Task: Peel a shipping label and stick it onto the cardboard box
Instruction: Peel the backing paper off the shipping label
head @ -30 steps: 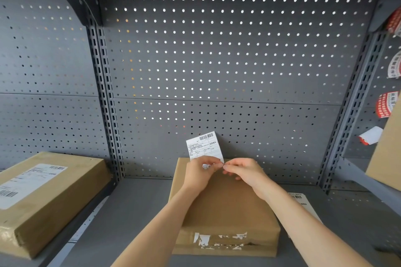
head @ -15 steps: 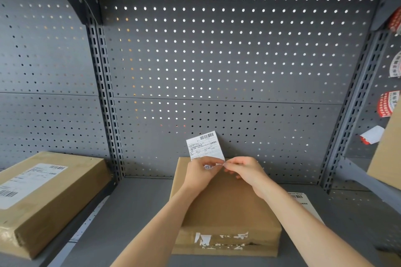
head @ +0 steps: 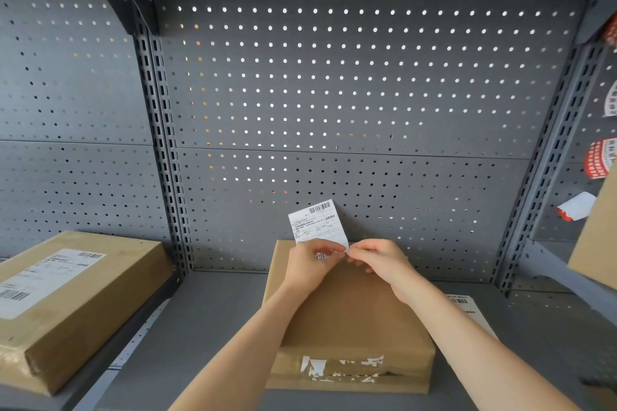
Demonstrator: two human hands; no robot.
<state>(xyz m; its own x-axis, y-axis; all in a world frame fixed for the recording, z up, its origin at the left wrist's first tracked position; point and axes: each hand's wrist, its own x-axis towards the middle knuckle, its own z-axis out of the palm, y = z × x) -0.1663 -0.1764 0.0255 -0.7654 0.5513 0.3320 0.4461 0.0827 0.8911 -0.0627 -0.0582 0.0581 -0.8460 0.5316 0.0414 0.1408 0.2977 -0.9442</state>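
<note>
White rectangular paper shipping label (head: pixel 316 222), barcode at its top edge and printed lines below, held upright above the far edge of the flat brown cardboard box (head: pixel 350 310). Its lower part is hidden behind your fingers; a second barcode shows between them.

Your left hand (head: pixel 309 265) is closed on the label's lower portion, thumb and fingers pinching it from the front. Your right hand (head: pixel 379 260) is closed too, fingertips pinched on the label's lower right corner, touching the left hand's fingertips there. Whether the label is separating from a backing at that corner cannot be told; too small.

The box lies flat on the grey metal shelf (head: pixel 213 320), its far end close against the grey perforated back panel (head: pixel 334 93). Box top is bare. Near side face carries clear tape with torn white paper scraps (head: pixel 340 365) stuck along it.

Just right of the box, partly under your right forearm, a second white printed label sheet (head: pixel 467 309) lies flat on the shelf.

Well to the left, in the next bay past the slotted grey upright (head: pixel 163 150), sits a larger brown cardboard parcel (head: pixel 73 304) with a white label already on its top.

Far right edge: another brown cardboard piece (head: pixel 597 233), tilted, and red-and-white stickers (head: pixel 599 158) on the panel behind it.
</note>
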